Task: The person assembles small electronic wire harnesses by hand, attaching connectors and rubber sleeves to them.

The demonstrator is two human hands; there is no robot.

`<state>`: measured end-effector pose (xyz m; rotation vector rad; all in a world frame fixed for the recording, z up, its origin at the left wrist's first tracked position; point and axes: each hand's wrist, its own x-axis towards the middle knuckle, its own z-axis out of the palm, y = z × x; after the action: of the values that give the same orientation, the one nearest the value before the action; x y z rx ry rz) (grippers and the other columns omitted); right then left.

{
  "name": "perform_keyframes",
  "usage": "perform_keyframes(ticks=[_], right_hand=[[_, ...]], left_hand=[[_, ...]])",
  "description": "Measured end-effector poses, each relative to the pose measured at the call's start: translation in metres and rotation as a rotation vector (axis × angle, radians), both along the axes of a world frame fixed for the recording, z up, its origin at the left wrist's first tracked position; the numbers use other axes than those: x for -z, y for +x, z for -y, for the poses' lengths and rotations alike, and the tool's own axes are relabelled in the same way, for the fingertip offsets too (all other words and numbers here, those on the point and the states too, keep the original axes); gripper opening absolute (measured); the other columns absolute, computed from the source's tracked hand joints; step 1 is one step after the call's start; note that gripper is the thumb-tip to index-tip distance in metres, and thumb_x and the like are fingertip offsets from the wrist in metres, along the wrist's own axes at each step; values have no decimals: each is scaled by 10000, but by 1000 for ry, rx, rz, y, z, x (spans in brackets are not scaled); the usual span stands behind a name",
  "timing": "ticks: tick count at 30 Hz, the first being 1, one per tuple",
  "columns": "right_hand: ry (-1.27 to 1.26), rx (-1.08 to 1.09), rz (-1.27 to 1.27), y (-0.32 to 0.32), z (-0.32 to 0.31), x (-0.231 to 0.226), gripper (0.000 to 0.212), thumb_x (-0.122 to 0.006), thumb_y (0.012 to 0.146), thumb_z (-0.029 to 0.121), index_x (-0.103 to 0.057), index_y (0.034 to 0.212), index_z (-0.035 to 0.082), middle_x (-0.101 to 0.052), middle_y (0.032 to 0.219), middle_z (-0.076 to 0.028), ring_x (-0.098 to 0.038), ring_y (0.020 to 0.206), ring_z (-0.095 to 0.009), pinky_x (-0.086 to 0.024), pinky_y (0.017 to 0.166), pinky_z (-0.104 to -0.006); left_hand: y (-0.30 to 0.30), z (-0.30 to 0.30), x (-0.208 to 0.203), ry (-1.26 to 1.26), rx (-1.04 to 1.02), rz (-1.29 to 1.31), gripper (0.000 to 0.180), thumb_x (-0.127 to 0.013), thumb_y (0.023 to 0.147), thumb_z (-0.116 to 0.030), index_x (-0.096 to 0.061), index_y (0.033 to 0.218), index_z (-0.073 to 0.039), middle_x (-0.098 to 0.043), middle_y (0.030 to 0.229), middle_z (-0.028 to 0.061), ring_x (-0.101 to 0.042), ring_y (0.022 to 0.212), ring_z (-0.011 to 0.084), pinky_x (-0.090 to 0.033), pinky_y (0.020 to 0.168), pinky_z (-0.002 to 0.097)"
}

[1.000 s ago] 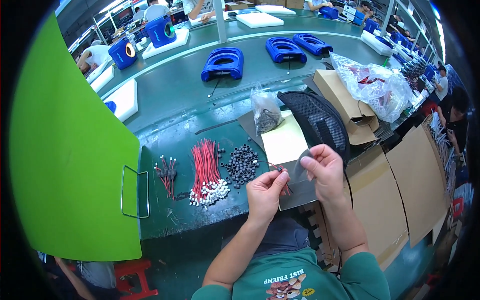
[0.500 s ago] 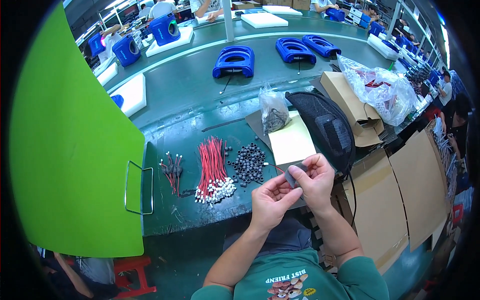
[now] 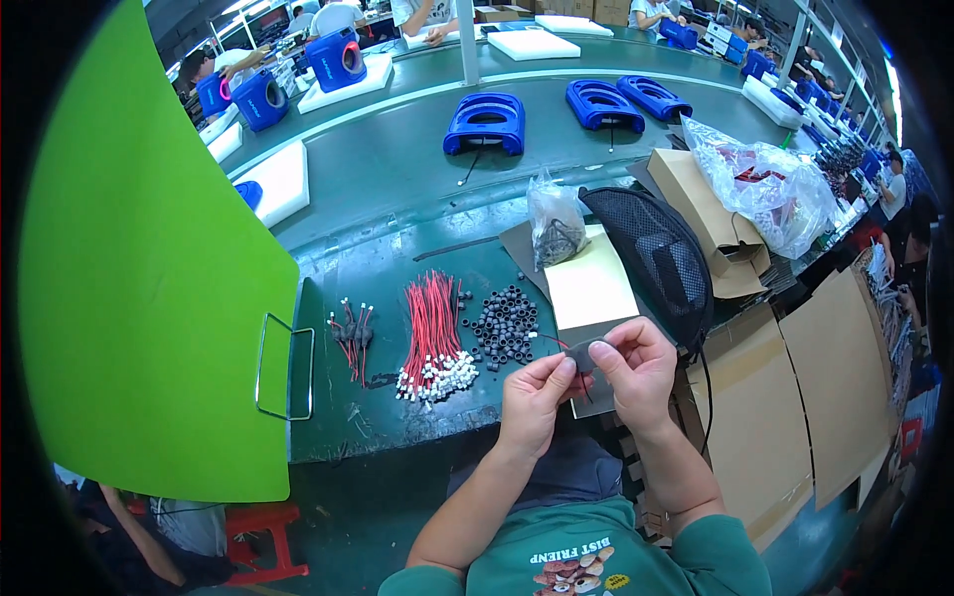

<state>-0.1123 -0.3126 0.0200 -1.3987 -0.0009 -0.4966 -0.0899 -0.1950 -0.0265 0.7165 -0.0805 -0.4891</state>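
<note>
Held in narrow thumb-and-finger pinches of the left hand and right hand: a small, matte, dark-grey strip, flat and roughly rectangular. Emerging beside it, a thin red-and-black wire lead with a small white connector; impossible to tell whether wrapped. Positioned near the front edge of the bench, right of black rings, just before a pale-yellow sheet.

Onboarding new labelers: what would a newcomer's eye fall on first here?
Probably the big bright-green panel, filling the picture's left side. Next, the red wires with white connectors, bunched on the green bench. Then the dark grey piece the left hand and right hand hold, right of centre.
</note>
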Motion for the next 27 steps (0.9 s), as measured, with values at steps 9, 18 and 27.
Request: perform_keyframes(ticks=[9, 18, 27], right_hand=[[-64, -35, 26, 0, 5, 4, 103, -628, 768, 12, -534, 809, 3, -571, 713, -31, -542, 597, -55, -441, 523, -168], [-12, -100, -21, -4, 5, 2, 79, -613, 784, 24, -543, 806, -5, -590, 704, -46, -555, 610, -64, -454, 536, -181], [-53, -84, -80, -4, 8, 2, 53, -600, 797, 18, -577, 814, -26, -607, 727, -49, -570, 651, -71, -470, 565, -197]], left_hand=[[0, -4, 3, 163, -166, -4, 224, -592, 829, -114, -584, 1003, 27, -629, 862, 89, -614, 717, 135, -513, 678, 248], [-1, 5, -7, 14, -103, 64, 193, -630, 792, -67, -567, 957, 12, -611, 866, 75, -589, 731, 112, -501, 686, 246], [-3, 5, -5, -47, -103, 132, 130, -539, 855, -84, -540, 972, -28, -602, 889, 73, -581, 781, 146, -488, 725, 293]])
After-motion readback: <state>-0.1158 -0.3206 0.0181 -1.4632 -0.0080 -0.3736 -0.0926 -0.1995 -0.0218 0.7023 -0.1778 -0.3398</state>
